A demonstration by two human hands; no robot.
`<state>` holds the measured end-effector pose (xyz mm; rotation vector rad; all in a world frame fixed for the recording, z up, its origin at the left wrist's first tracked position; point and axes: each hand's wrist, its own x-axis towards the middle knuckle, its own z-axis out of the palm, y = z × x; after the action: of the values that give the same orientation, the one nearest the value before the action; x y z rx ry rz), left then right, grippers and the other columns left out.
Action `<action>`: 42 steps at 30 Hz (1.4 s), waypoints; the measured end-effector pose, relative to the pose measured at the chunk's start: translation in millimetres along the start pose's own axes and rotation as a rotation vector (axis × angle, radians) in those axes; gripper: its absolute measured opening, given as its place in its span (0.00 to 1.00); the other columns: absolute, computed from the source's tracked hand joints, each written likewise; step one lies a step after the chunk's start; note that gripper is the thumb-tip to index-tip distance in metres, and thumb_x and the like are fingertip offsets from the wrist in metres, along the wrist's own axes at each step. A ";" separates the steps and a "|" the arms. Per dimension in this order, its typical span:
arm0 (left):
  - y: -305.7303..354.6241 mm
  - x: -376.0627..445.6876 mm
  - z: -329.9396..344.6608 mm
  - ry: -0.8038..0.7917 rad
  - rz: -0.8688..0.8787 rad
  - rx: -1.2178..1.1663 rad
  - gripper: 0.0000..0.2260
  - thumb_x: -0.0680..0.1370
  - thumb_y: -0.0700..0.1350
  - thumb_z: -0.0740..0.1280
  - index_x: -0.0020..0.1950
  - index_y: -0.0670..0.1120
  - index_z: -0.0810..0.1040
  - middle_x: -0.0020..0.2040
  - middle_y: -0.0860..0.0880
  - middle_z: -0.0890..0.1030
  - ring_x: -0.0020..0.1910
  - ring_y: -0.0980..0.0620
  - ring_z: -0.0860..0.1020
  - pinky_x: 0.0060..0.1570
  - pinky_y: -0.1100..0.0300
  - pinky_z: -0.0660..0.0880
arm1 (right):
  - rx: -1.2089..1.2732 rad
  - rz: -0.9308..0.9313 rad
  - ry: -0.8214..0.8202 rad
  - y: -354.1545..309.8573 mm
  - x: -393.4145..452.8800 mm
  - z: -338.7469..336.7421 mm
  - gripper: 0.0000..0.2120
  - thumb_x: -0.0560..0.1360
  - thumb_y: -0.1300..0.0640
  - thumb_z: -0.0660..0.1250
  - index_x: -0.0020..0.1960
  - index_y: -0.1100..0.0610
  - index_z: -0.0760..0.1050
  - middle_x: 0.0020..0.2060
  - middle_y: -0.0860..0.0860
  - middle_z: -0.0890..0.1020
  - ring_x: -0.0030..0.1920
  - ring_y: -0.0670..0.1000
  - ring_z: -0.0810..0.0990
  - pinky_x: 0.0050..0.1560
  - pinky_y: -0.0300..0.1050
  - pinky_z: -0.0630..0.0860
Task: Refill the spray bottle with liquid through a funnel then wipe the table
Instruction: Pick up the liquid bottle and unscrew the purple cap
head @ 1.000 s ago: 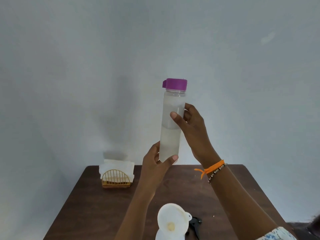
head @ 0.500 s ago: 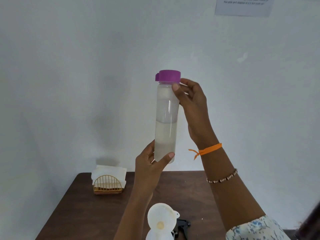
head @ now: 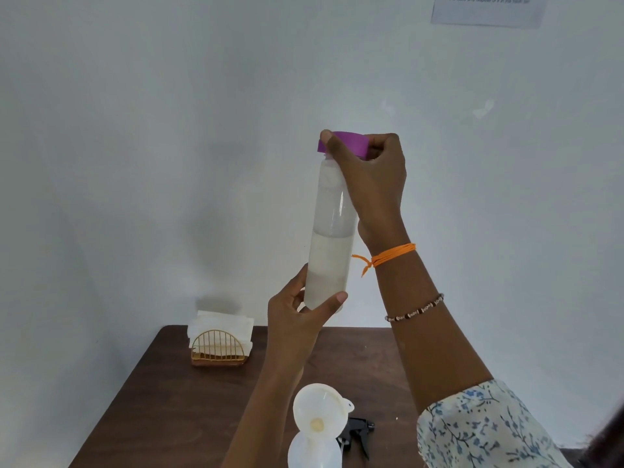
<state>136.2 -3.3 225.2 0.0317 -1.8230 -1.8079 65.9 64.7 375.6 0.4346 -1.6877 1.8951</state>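
I hold a tall clear bottle [head: 329, 244], about half full of cloudy liquid, upright in the air above the table. My left hand [head: 297, 319] grips its bottom end. My right hand [head: 368, 177] is curled round its purple cap [head: 347, 143]. Below, at the near edge of the brown table [head: 189, 400], a white funnel [head: 320, 413] sits in the neck of the translucent spray bottle [head: 312, 450]. The black trigger spray head [head: 358, 430] lies on the table just right of it.
A gold wire holder with white napkins [head: 219, 342] stands at the table's far left corner. A white wall is right behind the table, with a paper notice [head: 489, 8] at the top right.
My right hand slid up the bottle from its middle to the purple cap and closed round it. The bottle has risen slightly and the camera tilted upward.
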 end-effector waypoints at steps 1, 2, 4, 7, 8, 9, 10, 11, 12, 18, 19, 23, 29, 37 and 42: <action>-0.2 -0.8 -1.0 -0.005 0.007 0.000 0.21 0.67 0.47 0.75 0.56 0.61 0.73 0.55 0.57 0.78 0.53 0.53 0.78 0.45 0.72 0.76 | -0.005 -0.011 0.005 0.3 0.0 -0.9 0.22 0.62 0.46 0.77 0.47 0.56 0.72 0.37 0.46 0.76 0.36 0.43 0.77 0.38 0.36 0.76; -0.5 -1.0 -2.2 -0.010 0.016 0.003 0.21 0.67 0.47 0.75 0.56 0.61 0.73 0.55 0.57 0.79 0.53 0.53 0.78 0.44 0.73 0.76 | -0.007 -0.022 0.006 0.5 0.1 -1.8 0.21 0.62 0.47 0.78 0.46 0.56 0.73 0.37 0.47 0.77 0.36 0.44 0.77 0.38 0.37 0.77; -1.9 -0.9 -4.9 -0.014 0.030 0.019 0.22 0.67 0.47 0.75 0.57 0.60 0.74 0.55 0.56 0.79 0.53 0.52 0.78 0.44 0.73 0.76 | -0.005 -0.028 0.000 0.9 0.7 -3.3 0.20 0.62 0.47 0.78 0.45 0.57 0.74 0.36 0.47 0.78 0.36 0.44 0.78 0.38 0.38 0.78; -1.5 0.8 -7.3 -0.010 0.034 0.045 0.22 0.67 0.47 0.75 0.58 0.58 0.74 0.55 0.57 0.79 0.53 0.53 0.78 0.41 0.76 0.74 | 0.037 -0.011 -0.021 2.0 2.3 -4.4 0.19 0.61 0.49 0.78 0.43 0.58 0.75 0.35 0.48 0.77 0.35 0.45 0.78 0.38 0.39 0.77; -1.3 1.3 -7.5 -0.011 0.036 0.056 0.22 0.66 0.47 0.75 0.57 0.58 0.73 0.55 0.57 0.78 0.52 0.53 0.78 0.41 0.77 0.73 | 0.054 -0.003 -0.028 2.7 3.0 -4.8 0.19 0.61 0.49 0.78 0.43 0.58 0.75 0.35 0.49 0.77 0.35 0.45 0.77 0.38 0.39 0.77; -1.2 1.6 -7.3 -0.017 0.039 0.065 0.22 0.66 0.47 0.76 0.57 0.58 0.73 0.55 0.57 0.78 0.52 0.53 0.78 0.41 0.78 0.73 | 0.071 0.006 -0.034 3.2 3.2 -5.4 0.18 0.61 0.50 0.79 0.42 0.58 0.75 0.35 0.49 0.78 0.34 0.46 0.78 0.38 0.39 0.77; -0.9 1.3 -6.9 -0.026 0.043 0.068 0.22 0.66 0.47 0.76 0.57 0.58 0.74 0.55 0.56 0.78 0.52 0.53 0.78 0.40 0.78 0.73 | 0.089 0.016 -0.038 4.1 3.1 -5.9 0.18 0.61 0.50 0.79 0.42 0.58 0.75 0.35 0.50 0.78 0.34 0.46 0.78 0.38 0.39 0.78; -0.6 0.6 -6.4 -0.036 0.045 0.064 0.22 0.66 0.47 0.76 0.58 0.57 0.74 0.55 0.57 0.78 0.52 0.53 0.78 0.39 0.77 0.74 | 0.108 0.027 -0.038 5.2 2.6 -6.6 0.18 0.61 0.51 0.79 0.42 0.59 0.75 0.35 0.51 0.78 0.35 0.47 0.78 0.38 0.39 0.78; -0.5 -0.3 -5.9 -0.044 0.043 0.056 0.22 0.66 0.47 0.76 0.58 0.56 0.74 0.54 0.57 0.79 0.51 0.54 0.78 0.38 0.77 0.73 | 0.126 0.039 -0.035 6.1 2.0 -7.3 0.18 0.61 0.51 0.79 0.42 0.60 0.76 0.35 0.52 0.78 0.34 0.48 0.78 0.37 0.39 0.78; 0.3 -4.4 -7.5 -0.076 0.035 0.030 0.21 0.66 0.45 0.76 0.57 0.56 0.75 0.50 0.63 0.78 0.49 0.58 0.78 0.35 0.77 0.72 | 0.249 0.091 -0.065 6.0 -1.1 -11.1 0.15 0.64 0.57 0.78 0.42 0.64 0.77 0.32 0.53 0.78 0.32 0.47 0.77 0.36 0.37 0.76; 0.1 -4.1 -8.3 -0.080 0.037 0.030 0.21 0.66 0.44 0.76 0.56 0.56 0.75 0.49 0.64 0.78 0.48 0.58 0.78 0.35 0.77 0.72 | 0.263 0.093 -0.074 5.1 -1.5 -11.2 0.15 0.64 0.57 0.78 0.43 0.65 0.78 0.32 0.53 0.79 0.32 0.47 0.77 0.36 0.37 0.76; -2.9 0.6 -15.3 -0.080 0.045 0.055 0.23 0.66 0.46 0.76 0.59 0.54 0.76 0.53 0.60 0.79 0.51 0.57 0.78 0.39 0.76 0.73 | 0.337 0.105 -0.114 4.3 -1.4 -13.1 0.17 0.64 0.59 0.77 0.47 0.68 0.78 0.37 0.58 0.81 0.37 0.51 0.80 0.41 0.42 0.79; -2.7 -8.1 -14.7 -0.241 0.020 0.008 0.17 0.68 0.39 0.74 0.51 0.57 0.79 0.45 0.65 0.83 0.49 0.61 0.81 0.42 0.70 0.76 | 0.461 0.198 -0.295 3.8 -7.3 -19.8 0.20 0.65 0.54 0.71 0.51 0.66 0.78 0.43 0.59 0.83 0.41 0.52 0.82 0.41 0.44 0.78; -9.8 -10.3 -11.4 -0.116 0.009 0.012 0.23 0.64 0.50 0.77 0.57 0.56 0.78 0.54 0.57 0.82 0.54 0.54 0.80 0.47 0.64 0.79 | 0.433 0.150 -0.481 6.1 -8.0 -30.6 0.14 0.70 0.53 0.62 0.52 0.59 0.77 0.48 0.56 0.81 0.48 0.51 0.79 0.50 0.45 0.76; -12.3 -10.9 -4.7 -0.055 -0.003 0.052 0.26 0.64 0.50 0.77 0.61 0.54 0.76 0.57 0.54 0.80 0.55 0.52 0.78 0.50 0.64 0.79 | 0.335 0.137 -0.334 2.5 -14.3 -21.5 0.24 0.62 0.47 0.73 0.54 0.55 0.74 0.50 0.52 0.77 0.49 0.50 0.78 0.50 0.43 0.77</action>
<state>142.7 -4.3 209.5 0.0052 -1.9093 -1.7793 78.4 83.0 361.9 0.8249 -1.6343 2.3212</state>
